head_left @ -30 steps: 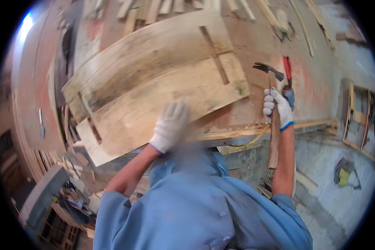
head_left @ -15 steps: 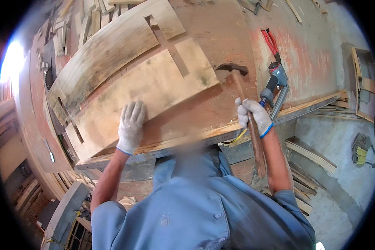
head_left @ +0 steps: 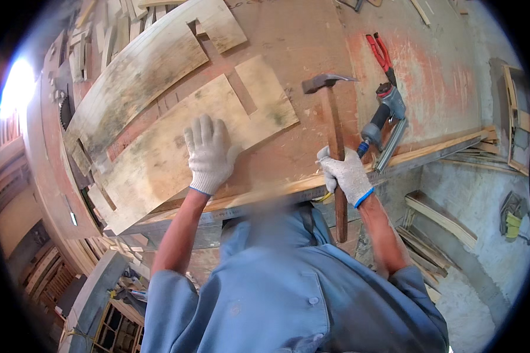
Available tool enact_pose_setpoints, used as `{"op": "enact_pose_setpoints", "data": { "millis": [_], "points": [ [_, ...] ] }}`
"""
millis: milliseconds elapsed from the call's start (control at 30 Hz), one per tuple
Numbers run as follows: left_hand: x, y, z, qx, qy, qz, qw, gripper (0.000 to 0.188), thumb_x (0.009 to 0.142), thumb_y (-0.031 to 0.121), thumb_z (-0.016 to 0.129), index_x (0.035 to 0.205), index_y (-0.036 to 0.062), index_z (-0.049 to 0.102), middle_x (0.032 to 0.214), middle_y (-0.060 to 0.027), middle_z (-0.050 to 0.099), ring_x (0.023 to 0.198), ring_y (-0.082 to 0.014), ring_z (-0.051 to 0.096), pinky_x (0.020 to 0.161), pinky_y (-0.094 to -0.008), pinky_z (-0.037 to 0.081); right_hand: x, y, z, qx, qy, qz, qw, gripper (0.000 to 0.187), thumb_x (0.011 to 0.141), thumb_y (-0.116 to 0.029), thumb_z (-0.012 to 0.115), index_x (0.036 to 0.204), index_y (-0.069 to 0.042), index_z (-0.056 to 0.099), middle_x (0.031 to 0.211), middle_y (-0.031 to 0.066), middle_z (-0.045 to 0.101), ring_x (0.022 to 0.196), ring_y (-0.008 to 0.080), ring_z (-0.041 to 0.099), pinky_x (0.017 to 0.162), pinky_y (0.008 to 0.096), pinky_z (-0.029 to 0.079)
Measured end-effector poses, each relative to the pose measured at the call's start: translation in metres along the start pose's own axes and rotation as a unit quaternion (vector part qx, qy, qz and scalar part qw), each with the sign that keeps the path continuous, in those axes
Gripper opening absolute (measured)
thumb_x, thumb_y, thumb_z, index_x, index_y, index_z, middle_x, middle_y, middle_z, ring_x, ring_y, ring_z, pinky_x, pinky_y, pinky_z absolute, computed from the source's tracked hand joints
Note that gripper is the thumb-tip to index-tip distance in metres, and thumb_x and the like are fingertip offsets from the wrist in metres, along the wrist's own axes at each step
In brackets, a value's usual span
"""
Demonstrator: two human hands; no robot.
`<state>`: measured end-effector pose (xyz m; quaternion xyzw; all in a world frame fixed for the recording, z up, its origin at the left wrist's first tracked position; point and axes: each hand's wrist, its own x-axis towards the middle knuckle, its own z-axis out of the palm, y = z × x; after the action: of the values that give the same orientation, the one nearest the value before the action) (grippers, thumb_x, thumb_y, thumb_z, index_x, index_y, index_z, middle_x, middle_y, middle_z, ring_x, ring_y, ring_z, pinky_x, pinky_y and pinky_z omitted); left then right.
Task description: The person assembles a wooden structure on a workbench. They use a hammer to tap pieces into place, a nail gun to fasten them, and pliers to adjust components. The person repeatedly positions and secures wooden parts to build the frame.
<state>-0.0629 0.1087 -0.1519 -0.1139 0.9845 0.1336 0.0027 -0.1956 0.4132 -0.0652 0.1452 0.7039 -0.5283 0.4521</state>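
Note:
My left hand (head_left: 209, 154), in a white knit glove, lies flat with fingers spread on a pale plywood panel (head_left: 159, 156) that rests on the reddish workbench (head_left: 312, 53). A second, greyer panel (head_left: 141, 70) lies just beyond it, with thin wooden strips between them. My right hand (head_left: 346, 175), also gloved, grips the wooden handle of a claw hammer (head_left: 331, 112), whose steel head is raised over the bench to the right of the panel.
A nail gun (head_left: 383, 120) lies on the bench right of the hammer, with red-handled pliers (head_left: 380, 53) beyond it. Wooden slats are stacked at the bench's far left (head_left: 103, 44). Planks (head_left: 441, 220) lie on the concrete floor to the right.
The panels have slid down flatter on the bench. My left hand has spread flat on the near panel. My right hand has brought the hammer in toward the panel's right edge.

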Motion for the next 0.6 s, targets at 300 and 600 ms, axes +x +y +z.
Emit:
{"op": "enact_pose_setpoints", "data": {
  "millis": [300, 600],
  "points": [
    [0.025, -0.051, -0.015, 0.023, -0.094, 0.148, 0.984, 0.082, 0.075, 0.039, 0.082, 0.145, 0.0080, 0.054, 0.156, -0.0220, 0.044, 0.147, -0.0459, 0.037, 0.124, -0.0607, 0.025, 0.015, 0.023, -0.004, -0.112, -0.022, 0.064, 0.991, 0.021, 0.093, -0.025, 0.069, 0.088, -0.004, 0.067, 0.064, 0.0008, 0.060, 0.057, 0.0111, 0.060, 0.052, 0.0327, 0.046],
    [0.060, -0.041, -0.017, -0.038, -0.035, 0.089, 0.995, 0.061, 0.089, 0.031, 0.071, 0.143, 0.0064, 0.056, 0.151, -0.0225, 0.050, 0.143, -0.0443, 0.043, 0.123, -0.0579, 0.028, 0.030, 0.018, 0.001, -0.203, 0.090, -0.072, 0.972, 0.018, 0.092, -0.016, 0.072, 0.095, 0.000, 0.063, 0.070, 0.0069, 0.063, 0.055, 0.0160, 0.061, 0.050, 0.0329, 0.048]
  ]
}}
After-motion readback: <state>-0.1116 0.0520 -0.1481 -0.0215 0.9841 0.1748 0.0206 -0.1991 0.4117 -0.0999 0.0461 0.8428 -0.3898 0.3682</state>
